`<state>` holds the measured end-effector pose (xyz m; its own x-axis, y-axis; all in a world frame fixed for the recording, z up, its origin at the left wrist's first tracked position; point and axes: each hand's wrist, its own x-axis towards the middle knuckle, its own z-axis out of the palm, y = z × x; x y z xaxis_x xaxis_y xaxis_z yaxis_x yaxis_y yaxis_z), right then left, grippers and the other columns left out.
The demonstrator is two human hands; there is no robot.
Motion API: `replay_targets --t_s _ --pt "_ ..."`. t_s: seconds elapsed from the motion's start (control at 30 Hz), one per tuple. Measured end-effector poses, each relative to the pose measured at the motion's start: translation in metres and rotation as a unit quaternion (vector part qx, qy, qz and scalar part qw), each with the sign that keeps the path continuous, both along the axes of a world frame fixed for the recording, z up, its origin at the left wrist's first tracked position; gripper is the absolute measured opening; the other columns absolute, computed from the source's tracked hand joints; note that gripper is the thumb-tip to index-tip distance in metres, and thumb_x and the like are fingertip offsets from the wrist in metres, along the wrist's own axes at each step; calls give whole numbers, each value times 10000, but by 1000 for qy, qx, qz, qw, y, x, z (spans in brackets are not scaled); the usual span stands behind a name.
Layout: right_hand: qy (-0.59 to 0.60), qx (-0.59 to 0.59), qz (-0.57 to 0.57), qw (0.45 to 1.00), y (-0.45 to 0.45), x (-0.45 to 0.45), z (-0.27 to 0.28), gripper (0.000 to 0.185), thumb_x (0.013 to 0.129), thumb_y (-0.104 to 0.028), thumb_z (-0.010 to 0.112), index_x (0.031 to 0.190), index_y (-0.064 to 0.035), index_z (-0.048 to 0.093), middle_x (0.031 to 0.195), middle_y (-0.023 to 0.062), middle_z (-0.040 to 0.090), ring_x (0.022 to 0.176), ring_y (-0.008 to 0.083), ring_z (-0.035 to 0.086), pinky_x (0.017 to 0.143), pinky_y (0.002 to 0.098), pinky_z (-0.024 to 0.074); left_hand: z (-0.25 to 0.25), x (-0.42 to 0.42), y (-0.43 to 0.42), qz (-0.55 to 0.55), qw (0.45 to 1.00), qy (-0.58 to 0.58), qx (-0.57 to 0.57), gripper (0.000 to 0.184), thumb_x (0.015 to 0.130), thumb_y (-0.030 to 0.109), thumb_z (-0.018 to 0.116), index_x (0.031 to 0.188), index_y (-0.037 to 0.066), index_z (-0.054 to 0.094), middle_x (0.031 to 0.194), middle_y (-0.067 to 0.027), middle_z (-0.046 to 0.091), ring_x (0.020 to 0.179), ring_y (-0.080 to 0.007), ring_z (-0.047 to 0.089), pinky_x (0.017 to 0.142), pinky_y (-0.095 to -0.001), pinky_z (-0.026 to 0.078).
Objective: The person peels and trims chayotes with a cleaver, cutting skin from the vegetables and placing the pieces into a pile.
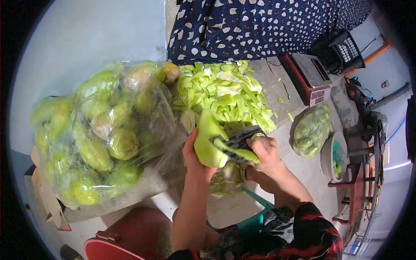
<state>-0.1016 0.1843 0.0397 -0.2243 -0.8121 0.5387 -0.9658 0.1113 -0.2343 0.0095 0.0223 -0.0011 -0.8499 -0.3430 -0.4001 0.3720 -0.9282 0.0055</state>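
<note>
Sleeve (318,229), left hand (192,160) holding pale fruit (205,145), bagged green fruit (123,144)

The fingers of the left hand (197,162) are mostly hidden behind the pale green, peeled oblong fruit (206,138). The right hand (266,154) covers one end of the dark, streaked flat blade (236,137). The top edge cuts off the navy, white-spotted cloth (242,30); the bottom edge crops the red plastic bucket (138,227).

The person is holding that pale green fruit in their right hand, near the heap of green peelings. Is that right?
Not quite: the head view shows the left hand holding the pale green fruit, near the heap of green peelings.
</note>
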Motion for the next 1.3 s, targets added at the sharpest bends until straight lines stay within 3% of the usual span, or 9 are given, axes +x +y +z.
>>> replay_targets --t_s 0.17,0.23,0.33,0.57,0.7,0.83,0.9,0.97,1.3 --pt "90 -29 80 992 -3 21 24 200 726 -152 660 812 -21 534 609 68 448 488 230 504 422 352 399 -10 1 -1 -76 987 77 -119 543 916 428 497 1260 10 536 1061 -210 656 961 -297 647 873 -419 518" --pt "51 36 -5 998 0 7 4 218 709 -139 675 801 -40 504 624 86 493 507 273 539 440 386 424 4 2 6 -54 998 2 -8 570 896 473 505 1242 22 543 1084 -167 644 924 -307 643 808 -447 539" --pt "-14 68 -109 992 4 -8 -12 326 635 -87 705 910 -47 535 706 120 562 627 313 594 531 417 431 6 5 5 -96 989 80 -80 567 891 469 510 1240 24 546 1099 -151 639 924 -314 641 824 -436 535" --pt "38 -38 61 997 -3 14 19 205 710 -136 674 815 -21 540 606 84 463 475 271 505 440 388 426 -4 2 7 -93 993 17 -70 559 887 471 497 1261 57 534 1034 -164 644 950 -352 639 708 -562 539" --pt "-31 109 -194 974 -2 -14 -13 259 680 -38 671 863 -66 490 670 140 577 571 355 586 503 428 465 7 6 10 -125 983 83 -109 561 886 470 505 1267 59 531 1027 -173 642 885 -317 637 709 -535 543" --pt "-62 67 -154 984 7 -7 -4 327 655 -132 744 875 -65 513 689 138 596 585 355 605 523 449 472 -5 8 8 -113 984 126 -55 532 902 439 504 1275 60 527 1043 -183 637 927 -311 631 729 -527 543" --pt "-11 24 2 1000 6 3 16 282 672 -136 741 856 -48 547 645 106 546 524 315 566 465 399 441 -9 5 4 -93 980 175 -26 516 915 418 505 1284 57 522 1067 -175 638 970 -313 635 771 -514 548" --pt "5 5 80 997 4 13 29 238 658 -151 692 800 -1 573 618 61 455 489 227 504 412 347 393 -2 2 3 -71 992 66 -77 518 932 407 486 1267 15 527 1080 -196 637 979 -315 630 857 -443 523" --pt "107 -48 123 985 -2 24 24 250 632 -110 627 824 21 536 614 40 425 497 190 487 423 319 401 -1 -1 3 -76 989 67 -112 578 954 453 384 1197 -45 551 1047 -217 651 939 -309 637 858 -412 519"
